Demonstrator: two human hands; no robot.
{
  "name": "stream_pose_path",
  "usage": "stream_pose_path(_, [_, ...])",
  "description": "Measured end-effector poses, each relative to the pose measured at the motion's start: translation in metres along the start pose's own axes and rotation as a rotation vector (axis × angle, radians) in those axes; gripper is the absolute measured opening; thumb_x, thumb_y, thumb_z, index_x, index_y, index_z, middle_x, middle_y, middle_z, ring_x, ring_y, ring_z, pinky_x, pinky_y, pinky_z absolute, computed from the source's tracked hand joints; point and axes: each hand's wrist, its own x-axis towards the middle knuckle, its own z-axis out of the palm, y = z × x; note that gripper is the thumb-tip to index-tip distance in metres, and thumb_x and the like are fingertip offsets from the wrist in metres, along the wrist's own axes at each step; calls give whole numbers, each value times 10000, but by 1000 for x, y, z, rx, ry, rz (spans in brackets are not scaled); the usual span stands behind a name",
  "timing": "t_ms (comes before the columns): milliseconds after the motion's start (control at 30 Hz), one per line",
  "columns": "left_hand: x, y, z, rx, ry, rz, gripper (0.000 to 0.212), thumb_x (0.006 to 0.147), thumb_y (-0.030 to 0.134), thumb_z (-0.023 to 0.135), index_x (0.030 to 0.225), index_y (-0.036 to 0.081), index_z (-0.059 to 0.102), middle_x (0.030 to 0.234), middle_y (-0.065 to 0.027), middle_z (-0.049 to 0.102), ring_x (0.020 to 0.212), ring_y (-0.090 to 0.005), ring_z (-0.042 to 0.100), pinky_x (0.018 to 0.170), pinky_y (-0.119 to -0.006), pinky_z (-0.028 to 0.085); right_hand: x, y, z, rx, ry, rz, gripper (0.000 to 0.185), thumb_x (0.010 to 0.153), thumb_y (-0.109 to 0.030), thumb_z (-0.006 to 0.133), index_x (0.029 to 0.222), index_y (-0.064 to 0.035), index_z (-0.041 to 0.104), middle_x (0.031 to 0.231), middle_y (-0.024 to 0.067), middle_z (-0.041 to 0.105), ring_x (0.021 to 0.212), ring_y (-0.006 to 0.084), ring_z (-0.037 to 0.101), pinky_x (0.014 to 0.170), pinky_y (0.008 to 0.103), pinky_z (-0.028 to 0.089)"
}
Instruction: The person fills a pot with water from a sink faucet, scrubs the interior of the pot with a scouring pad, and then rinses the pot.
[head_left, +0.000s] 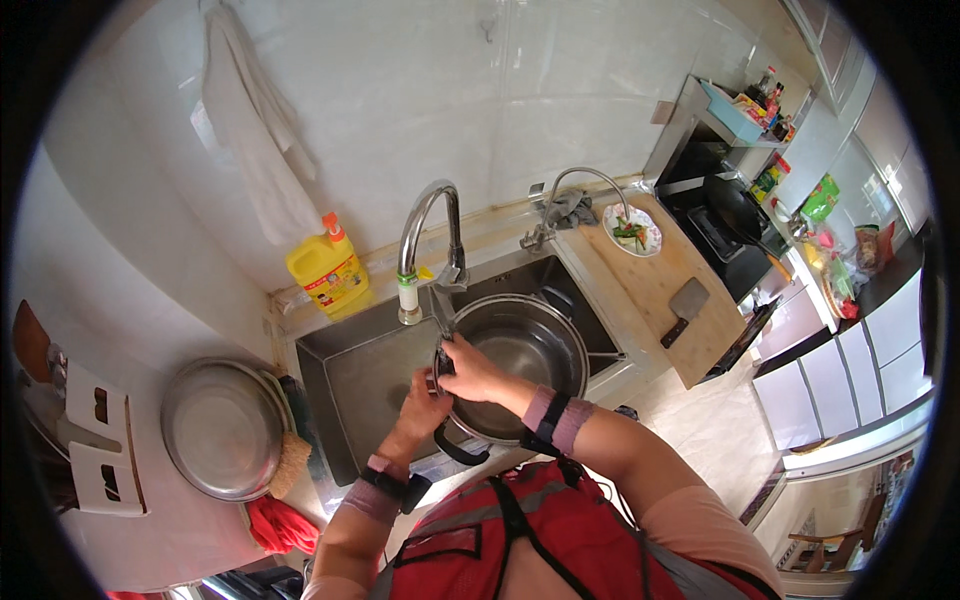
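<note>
A large stainless steel pot (517, 360) with black handles rests over the sink (367, 375), to the right of the chrome faucet (448, 225). Both hands meet at the pot's left rim. My right hand (472, 371) reaches across the rim, its fingers curled around something dark that is mostly hidden. My left hand (425, 405) is just outside the rim, with its fingertips close to the right hand's. Whether the left fingers grip anything is unclear. The faucet's arched spout hangs above and to the left of the pot.
A yellow detergent jug (328, 270) stands behind the sink. Right of it, a wooden cutting board (652, 292) holds a cleaver (684, 309) and a plate of cut vegetables (632, 231). Beyond is a stove with a wok (731, 210). Metal basins (221, 427) and a sponge (290, 465) are at left.
</note>
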Motion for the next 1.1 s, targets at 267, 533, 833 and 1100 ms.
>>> stream_pose_path(267, [12, -42, 5, 24, -39, 118, 547, 709, 63, 590, 1219, 18, 397, 1077, -225, 554, 1055, -362, 537, 896, -410, 429, 14, 23, -13, -55, 310, 94, 763, 734, -186, 622, 1309, 157, 257, 1320, 438, 250, 1232, 556, 309, 1055, 413, 326])
stream_pose_path(533, [2, -8, 7, 97, -53, 145, 583, 704, 97, 612, 1232, 20, 376, 1145, -234, 515, 1094, -380, 511, 931, -407, 402, 14, 36, -20, -78, 498, 284, 777, 747, -219, 631, 1325, 144, 261, 1401, 395, 193, 1315, 474, 257, 1090, 393, 275])
stream_pose_path(833, [13, -31, 17, -20, -72, 226, 696, 707, 118, 599, 1335, 35, 311, 1223, -253, 468, 1169, -413, 430, 985, -433, 363, 12, 32, -28, 13, 525, 330, 743, 758, -264, 619, 1298, 146, 316, 1365, 403, 259, 1294, 474, 296, 1090, 408, 270])
stream_pose_path(1100, [-10, -14, 20, 202, 4, 242, 503, 701, 9, 582, 1170, 10, 404, 1082, -151, 483, 1029, -232, 470, 887, -345, 403, 11, 26, -22, -144, 406, 184, 715, 735, -208, 624, 1310, 97, 327, 1393, 368, 231, 1309, 467, 257, 1082, 411, 291])
